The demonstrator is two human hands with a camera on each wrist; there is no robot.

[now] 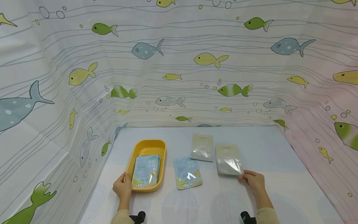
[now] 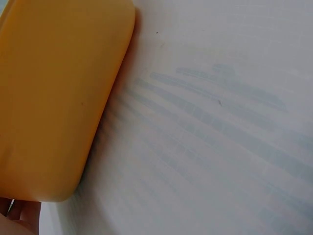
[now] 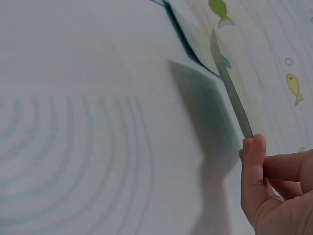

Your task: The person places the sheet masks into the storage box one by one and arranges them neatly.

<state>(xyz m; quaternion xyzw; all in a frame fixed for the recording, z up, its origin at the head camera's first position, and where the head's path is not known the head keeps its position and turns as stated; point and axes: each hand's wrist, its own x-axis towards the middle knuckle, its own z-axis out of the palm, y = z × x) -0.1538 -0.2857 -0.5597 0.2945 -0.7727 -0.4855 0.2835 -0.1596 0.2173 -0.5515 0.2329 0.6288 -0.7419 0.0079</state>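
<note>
My left hand grips the near left side of a yellow plastic tray; its fingers show at the tray's end in the left wrist view. Inside the tray lies a small stack of light-blue sachets. With thumb and fingers, my right hand pinches the near right corner of a shiny beige sachet. In the right wrist view that sachet appears almost edge-on, raised off the table, its shadow falling beside it.
Another beige sachet lies farther back, left of the held one. Between it and the tray, a light-blue sachet rests on the white table. Fish-print sheets stand around the table's back and sides.
</note>
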